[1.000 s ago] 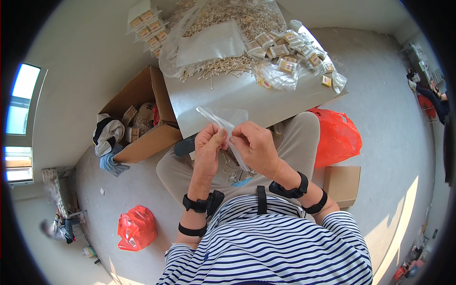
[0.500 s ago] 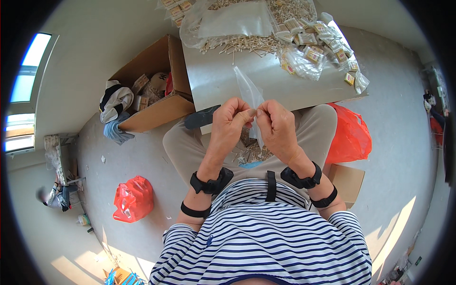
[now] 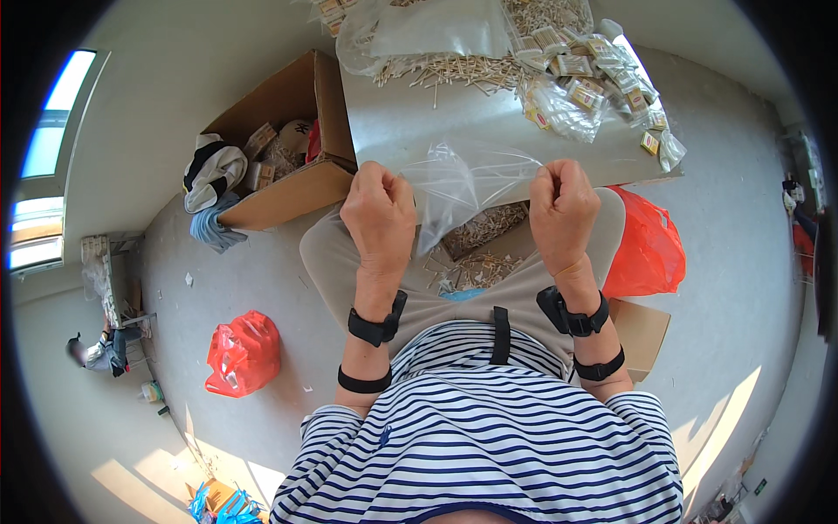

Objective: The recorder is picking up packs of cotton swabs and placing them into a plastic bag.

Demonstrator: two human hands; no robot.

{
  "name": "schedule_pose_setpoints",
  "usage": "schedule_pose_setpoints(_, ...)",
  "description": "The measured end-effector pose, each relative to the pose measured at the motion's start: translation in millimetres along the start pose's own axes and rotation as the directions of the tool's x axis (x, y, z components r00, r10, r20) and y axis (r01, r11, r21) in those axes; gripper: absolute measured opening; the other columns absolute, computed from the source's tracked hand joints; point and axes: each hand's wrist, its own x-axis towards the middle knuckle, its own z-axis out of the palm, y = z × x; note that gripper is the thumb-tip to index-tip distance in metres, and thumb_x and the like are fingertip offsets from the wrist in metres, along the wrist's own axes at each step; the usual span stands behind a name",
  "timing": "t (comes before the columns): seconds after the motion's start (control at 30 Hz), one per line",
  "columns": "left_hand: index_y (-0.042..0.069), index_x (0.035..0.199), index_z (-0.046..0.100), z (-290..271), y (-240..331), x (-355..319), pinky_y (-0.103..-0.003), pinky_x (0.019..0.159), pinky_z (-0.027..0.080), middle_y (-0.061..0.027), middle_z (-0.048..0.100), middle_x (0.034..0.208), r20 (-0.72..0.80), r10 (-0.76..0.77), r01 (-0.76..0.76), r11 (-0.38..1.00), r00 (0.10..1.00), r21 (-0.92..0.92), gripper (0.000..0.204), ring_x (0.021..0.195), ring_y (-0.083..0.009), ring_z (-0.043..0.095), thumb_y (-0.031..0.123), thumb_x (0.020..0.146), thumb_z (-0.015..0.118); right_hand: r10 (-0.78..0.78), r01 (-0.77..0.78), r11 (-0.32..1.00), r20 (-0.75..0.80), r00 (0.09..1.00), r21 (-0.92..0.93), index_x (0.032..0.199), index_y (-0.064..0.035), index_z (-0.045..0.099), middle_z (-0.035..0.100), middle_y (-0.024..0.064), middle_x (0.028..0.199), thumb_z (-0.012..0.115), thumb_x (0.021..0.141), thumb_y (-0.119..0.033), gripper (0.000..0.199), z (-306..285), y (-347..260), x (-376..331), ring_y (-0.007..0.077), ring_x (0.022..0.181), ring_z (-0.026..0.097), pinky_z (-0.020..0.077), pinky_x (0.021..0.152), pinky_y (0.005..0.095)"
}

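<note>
A clear plastic bag [image 3: 454, 183] is stretched between my two hands, above my lap and the table's near edge. My left hand [image 3: 379, 210] is closed on its left side, and my right hand [image 3: 563, 205] pinches its right corner. Below the bag, between my knees, an open box [image 3: 489, 231] holds many loose cotton swabs. More cotton swabs [image 3: 454, 72] lie heaped at the back of the metal table [image 3: 393, 122]. Small packed bundles in clear bags [image 3: 611, 74] are piled at the table's right.
Left of the table stands a large cardboard box [image 3: 292, 196] with clothes and packs inside. A red plastic bag [image 3: 244, 354] sits on the floor at left; another red bag [image 3: 650, 244] is beside my right knee, near a small carton [image 3: 642, 336]. A person [image 3: 100, 354] is far left.
My hands were together, pinching the narrow, bunched bag. They have moved apart to left and right, and the bag is now spread wide between them.
</note>
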Motion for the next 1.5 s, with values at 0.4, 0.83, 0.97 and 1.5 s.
schedule_pose_setpoints(0.4,0.002,0.084,0.061,13,23,0,-0.035,0.061,0.047,-0.0105,0.059,0.078,0.001,0.155,-0.154,0.984,0.988,-0.091,0.004,0.066,-0.0256,0.058,0.001,0.085,0.064,-0.06,0.066,0.997,0.117,0.991,-0.048,0.09,-0.0005,0.058,0.059,0.0172,0.079,0.061,0.08,0.002,0.011,-9,-21,-1,0.0345,0.068,0.059,0.0484,0.061,0.0405)
schedule_pose_setpoints(0.83,0.002,0.088,0.058,22,91,-21,-0.041,0.068,0.047,-0.0114,0.056,0.084,0.07,0.588,-0.569,0.801,0.806,-0.186,0.02,0.077,-0.0304,0.057,0.002,0.069,0.063,-0.396,0.153,0.874,0.493,0.775,0.461,0.123,-0.0055,0.056,0.063,0.0161,0.111,0.056,0.091,-0.016,0.034,69,68,-29,0.0349,0.112,0.056,0.0459,0.093,0.0407)
schedule_pose_setpoints(0.97,0.002,0.087,0.056,27,87,-34,-0.039,0.069,0.046,-0.0115,0.055,0.084,0.082,0.608,-0.58,0.784,0.79,-0.222,0.021,0.077,-0.0294,0.057,0.002,0.067,0.064,0.062,-0.327,0.883,0.608,0.792,0.336,0.132,-0.006,0.051,0.055,0.0155,0.131,0.06,0.09,-0.016,0.044,60,64,-21,0.0338,0.12,0.052,0.0433,0.099,0.0402)
schedule_pose_setpoints(1.5,0.001,0.092,0.062,30,93,-44,-0.042,0.08,0.047,-0.011,0.059,0.088,0.077,0.663,-0.613,0.724,0.744,-0.316,0.026,0.085,-0.0293,0.059,0.005,0.067,0.065,-0.237,0.34,0.931,0.495,0.836,-0.129,0.154,-0.0103,0.024,0.045,0.0283,0.139,0.061,0.085,-0.008,0.079,68,47,5,0.0446,0.114,0.054,0.0477,0.093,0.0473)
